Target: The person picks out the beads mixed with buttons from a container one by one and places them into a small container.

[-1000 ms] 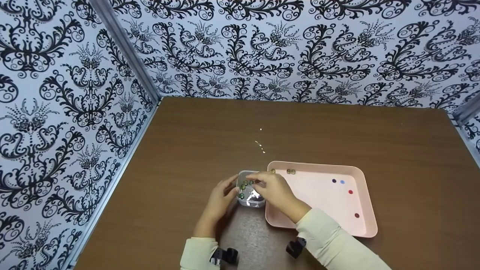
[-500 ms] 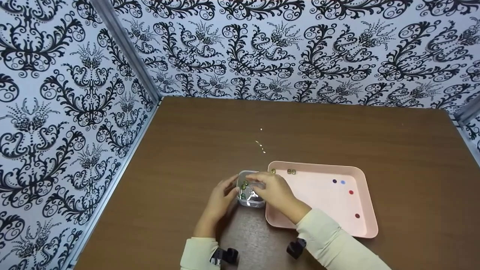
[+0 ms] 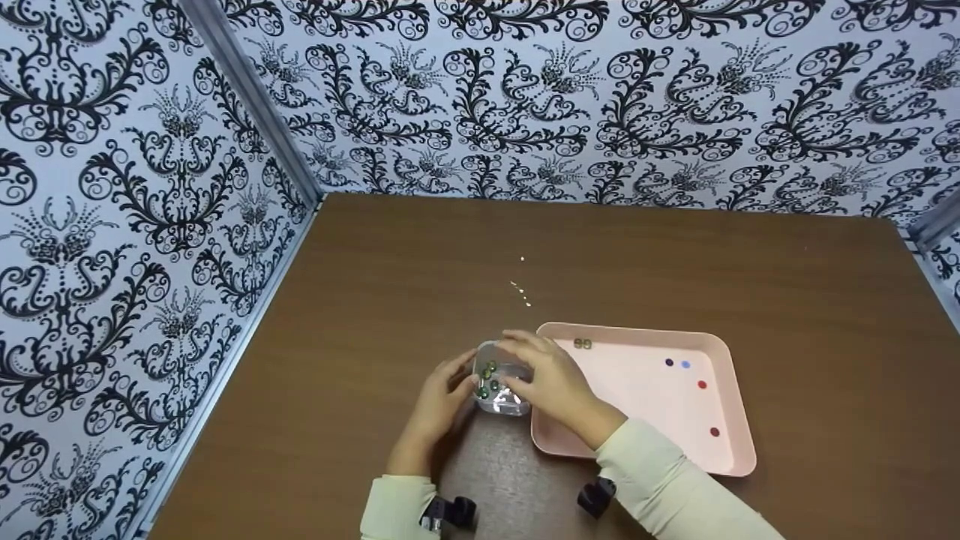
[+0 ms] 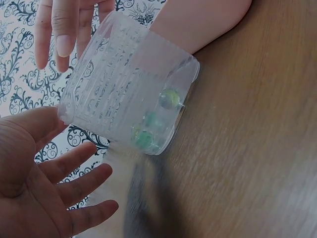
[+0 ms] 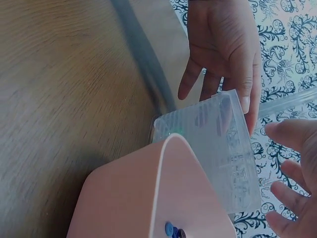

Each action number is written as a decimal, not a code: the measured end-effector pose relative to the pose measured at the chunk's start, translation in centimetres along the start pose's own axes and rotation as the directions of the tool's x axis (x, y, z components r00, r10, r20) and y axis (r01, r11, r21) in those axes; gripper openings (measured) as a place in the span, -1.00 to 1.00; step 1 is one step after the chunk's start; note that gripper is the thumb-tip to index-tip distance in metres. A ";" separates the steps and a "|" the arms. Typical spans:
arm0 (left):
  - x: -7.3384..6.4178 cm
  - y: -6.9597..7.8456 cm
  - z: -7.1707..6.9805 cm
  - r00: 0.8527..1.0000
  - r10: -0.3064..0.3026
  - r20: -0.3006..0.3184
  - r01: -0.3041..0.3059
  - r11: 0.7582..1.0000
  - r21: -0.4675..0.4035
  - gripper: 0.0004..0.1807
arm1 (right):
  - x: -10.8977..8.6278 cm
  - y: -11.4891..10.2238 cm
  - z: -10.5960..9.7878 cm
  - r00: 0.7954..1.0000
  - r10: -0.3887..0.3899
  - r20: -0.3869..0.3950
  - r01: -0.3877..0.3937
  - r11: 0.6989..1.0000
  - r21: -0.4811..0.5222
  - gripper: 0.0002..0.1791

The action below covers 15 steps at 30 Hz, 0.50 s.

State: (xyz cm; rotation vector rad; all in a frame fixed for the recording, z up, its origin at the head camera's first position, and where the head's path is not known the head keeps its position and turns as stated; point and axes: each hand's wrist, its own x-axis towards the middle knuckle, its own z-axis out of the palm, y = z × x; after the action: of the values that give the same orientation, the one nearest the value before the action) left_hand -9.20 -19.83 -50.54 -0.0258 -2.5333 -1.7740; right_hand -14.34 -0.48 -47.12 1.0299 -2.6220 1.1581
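In the head view a clear plastic box [image 3: 513,409] stands on the table with several green and yellowish glass marbles [image 3: 484,392] inside. My left hand [image 3: 436,401] is at its left side. The left wrist view shows the thumb touching the rim, with the other fingers spread apart from the wall. Above the box's right side is my right hand [image 3: 555,379], fingers parted and nothing visible between them. The pink tray [image 3: 739,405] adjoins the box on the right. Two yellowish marbles [image 3: 583,343] lie along its far side; the right hand covers its near-left part.
Small button-like discs lie in the tray's right half: a dark blue one [image 3: 669,362], a light blue one [image 3: 685,364], a red one [image 3: 702,385] and a dark red one [image 3: 715,432]. Patterned walls [image 3: 570,105] bound the brown table [image 3: 405,270] at the back and left.
My right hand's fingers have parted and shifted slightly towards the tray. Another marble now shows in the box's middle. The marble in the tray's far-left corner is no longer visible, near my right hand.
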 end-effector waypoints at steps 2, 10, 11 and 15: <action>0.0 0.0 0.0 1.000 -0.001 -0.002 0.002 1.000 0.001 -0.56 | 0.0 0.1 -0.1 1.000 0.006 0.008 -0.006 1.000 -0.012 -0.45; 0.0 -0.2 0.1 1.000 -0.002 -0.008 0.002 1.000 -0.003 -0.54 | -0.1 0.3 -0.4 0.999 0.031 0.025 -0.029 0.996 -0.088 -0.32; 0.0 -0.1 0.1 1.000 0.002 -0.009 -0.002 1.000 -0.005 -0.54 | -0.1 0.4 -0.5 0.999 0.037 0.027 -0.034 0.994 -0.101 -0.30; -0.1 -0.1 0.1 1.000 0.007 -0.009 -0.007 1.000 -0.013 -0.54 | -0.2 0.5 -0.6 0.998 0.058 0.035 -0.053 0.989 -0.142 -0.26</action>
State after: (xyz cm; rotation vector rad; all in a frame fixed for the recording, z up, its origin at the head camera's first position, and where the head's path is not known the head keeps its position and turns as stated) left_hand -9.15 -19.78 -50.71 -0.0274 -2.5129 -1.7835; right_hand -14.59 0.28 -47.05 0.9678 -2.7329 0.9561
